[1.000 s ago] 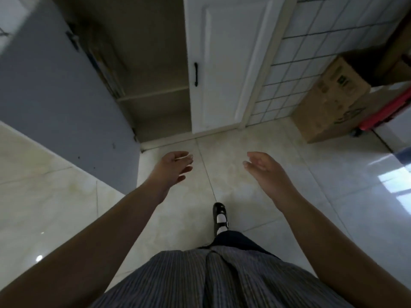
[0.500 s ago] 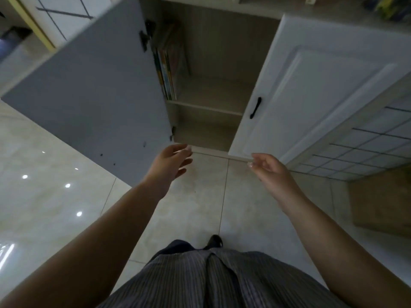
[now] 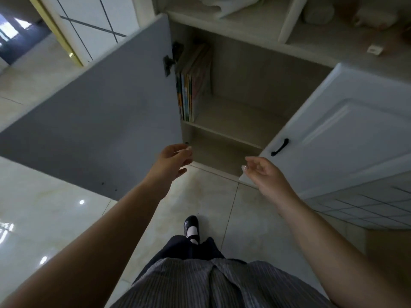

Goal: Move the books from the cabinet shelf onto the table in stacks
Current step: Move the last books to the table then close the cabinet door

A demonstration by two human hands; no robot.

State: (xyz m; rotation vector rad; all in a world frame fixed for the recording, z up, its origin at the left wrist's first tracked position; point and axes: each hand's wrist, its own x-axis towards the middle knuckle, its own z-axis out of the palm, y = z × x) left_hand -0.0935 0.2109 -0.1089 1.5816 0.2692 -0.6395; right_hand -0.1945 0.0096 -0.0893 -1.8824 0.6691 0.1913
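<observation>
**Empty hands reaching toward books in an open cabinet**

A person stands facing a low cabinet with both arms stretched forward. The left hand (image 3: pixel 173 160) is empty, its fingers loosely spread, hovering just beside the bottom edge of the open grey door (image 3: pixel 100 121). The right hand (image 3: pixel 262 172) is also empty, its fingers softly curled around nothing, near the corner of the white door (image 3: pixel 347 134). The books (image 3: pixel 192 85) stand upright in a thin row on the shelf (image 3: pixel 233 121), pressed against the cabinet's left wall, right behind the grey door's hinge (image 3: pixel 171 60). They are well apart from both hands. The cabinet interior is dim, so how many books there are is hard to tell; perhaps a handful. No table is in view.

The risks, as I judge them: the books are thin and lean slightly, so pulling a few could topple the rest flat. The left arm could knock the door while reaching in beside the hinge. Slim glossy covers may slide from a one-handed grip.
</observation>
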